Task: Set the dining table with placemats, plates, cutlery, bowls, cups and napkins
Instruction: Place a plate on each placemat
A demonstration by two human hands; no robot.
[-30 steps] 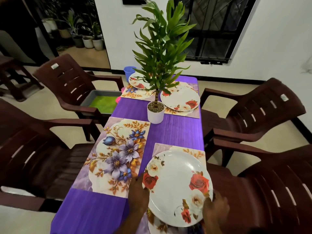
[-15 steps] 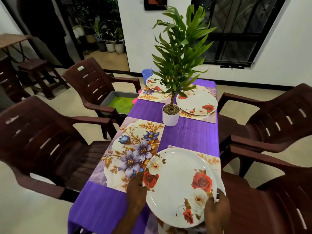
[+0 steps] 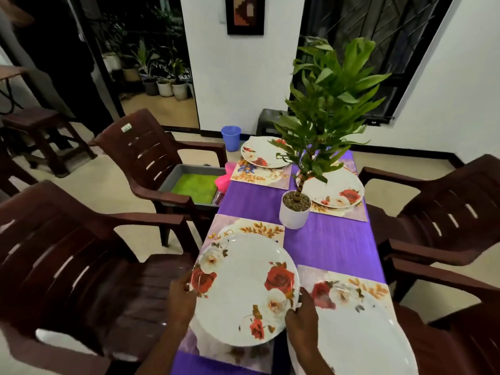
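While both hands [image 3: 181, 299] grip its rim, the plate [image 3: 244, 290] hangs over the placemat [image 3: 244, 228]

— What can't you make out near the bench [image 3: 327, 242]?

— The held plate [image 3: 243, 290] covers most of the near left placemat [image 3: 244, 228]; only its far strip and a near corner show. The near right plate [image 3: 359, 336] is blurred and cut by the bottom edge.

— And the hands?

— The left hand [image 3: 180, 301] and right hand [image 3: 301, 315] hide their fingers behind the rim.

— Farther off?

— Leaves of the plant [image 3: 328, 104] screen parts of both far plates [image 3: 263, 152].
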